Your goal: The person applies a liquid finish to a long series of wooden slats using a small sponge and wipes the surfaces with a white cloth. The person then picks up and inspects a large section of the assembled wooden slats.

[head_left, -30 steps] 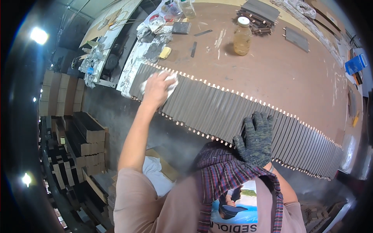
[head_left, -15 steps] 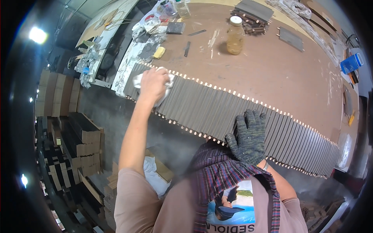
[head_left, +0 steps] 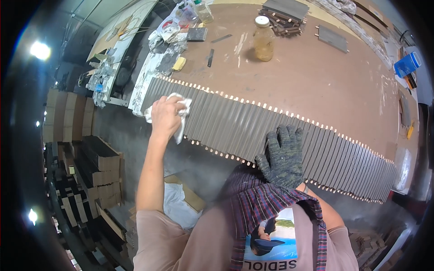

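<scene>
A long row of grey slats with pale wooden pegs at both ends lies side by side along the table's near edge. Bare and bunched, my left hand grips a white cloth and presses it on the left end of the row. Part of the cloth hangs past the near ends of the slats. My right hand, in a dark knitted glove, rests flat on the slats right of the middle, fingers stretched out and holding nothing.
Beyond the row on the brown table stand a white-lidded jar of yellowish liquid and a stack of grey pieces. A yellow sponge and a dark block lie at the far left. A blue container is at the right.
My left hand has drawn the cloth toward the near edge of the row. My right hand stays flat on the slats. The whole view has shifted slightly.
</scene>
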Motion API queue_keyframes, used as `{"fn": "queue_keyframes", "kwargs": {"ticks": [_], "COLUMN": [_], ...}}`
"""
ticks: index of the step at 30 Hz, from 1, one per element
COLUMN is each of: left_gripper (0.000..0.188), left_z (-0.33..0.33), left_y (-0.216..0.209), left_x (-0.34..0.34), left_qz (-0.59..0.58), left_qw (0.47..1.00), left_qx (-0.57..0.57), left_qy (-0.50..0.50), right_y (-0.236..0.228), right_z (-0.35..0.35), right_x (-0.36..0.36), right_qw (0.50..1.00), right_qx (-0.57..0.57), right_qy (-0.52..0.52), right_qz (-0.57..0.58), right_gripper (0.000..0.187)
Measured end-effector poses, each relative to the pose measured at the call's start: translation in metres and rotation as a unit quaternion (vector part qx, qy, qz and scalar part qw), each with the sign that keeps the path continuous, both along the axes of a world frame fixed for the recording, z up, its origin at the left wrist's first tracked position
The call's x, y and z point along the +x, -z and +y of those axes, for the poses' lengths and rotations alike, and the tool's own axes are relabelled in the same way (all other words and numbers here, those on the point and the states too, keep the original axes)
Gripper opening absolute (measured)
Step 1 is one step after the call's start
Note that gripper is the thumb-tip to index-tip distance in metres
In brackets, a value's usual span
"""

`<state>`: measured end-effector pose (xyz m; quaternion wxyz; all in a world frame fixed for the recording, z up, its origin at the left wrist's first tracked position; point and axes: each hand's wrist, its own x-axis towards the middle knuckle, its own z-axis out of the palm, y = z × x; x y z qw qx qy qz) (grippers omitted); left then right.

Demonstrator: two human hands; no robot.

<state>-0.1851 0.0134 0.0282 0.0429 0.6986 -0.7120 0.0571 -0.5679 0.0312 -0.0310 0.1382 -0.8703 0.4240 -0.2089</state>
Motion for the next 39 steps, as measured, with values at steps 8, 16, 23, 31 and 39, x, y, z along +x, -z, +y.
{"fn": "queue_keyframes", "kwargs": {"ticks": [8, 16, 23, 31, 39], "left_gripper": [0.029, 0.022, 0.025, 0.022, 0.032], "left_z": [0.078, 0.113, -0.023, -0.049, -0.035], "left_y": [0.014, -0.015, -0.032, 0.029, -0.009], "left_x": [-0.002, 0.071, 0.145, 0.161, 0.218], "left_qz": [0.057, 0.108, 0.032, 0.053, 0.091], "left_qw": [0.998, 0.974, 0.983, 0.997, 0.996], "left_qx": [0.018, -0.129, -0.182, -0.052, -0.020], "left_qy": [-0.027, -0.150, -0.015, 0.034, -0.004], "right_y": [-0.011, -0.010, -0.015, -0.010, -0.009], "right_z": [0.000, 0.004, 0.007, 0.013, 0.014], "right_x": [0.004, 0.009, 0.017, 0.026, 0.032], "right_qw": [1.000, 1.000, 0.998, 0.991, 0.987], "right_qx": [0.024, 0.012, -0.028, -0.061, -0.056], "right_qy": [-0.010, 0.011, 0.053, 0.100, 0.123], "right_qz": [-0.015, -0.016, 0.032, 0.066, 0.086], "right_gripper": [0.069, 0.064, 0.063, 0.055, 0.054]}}
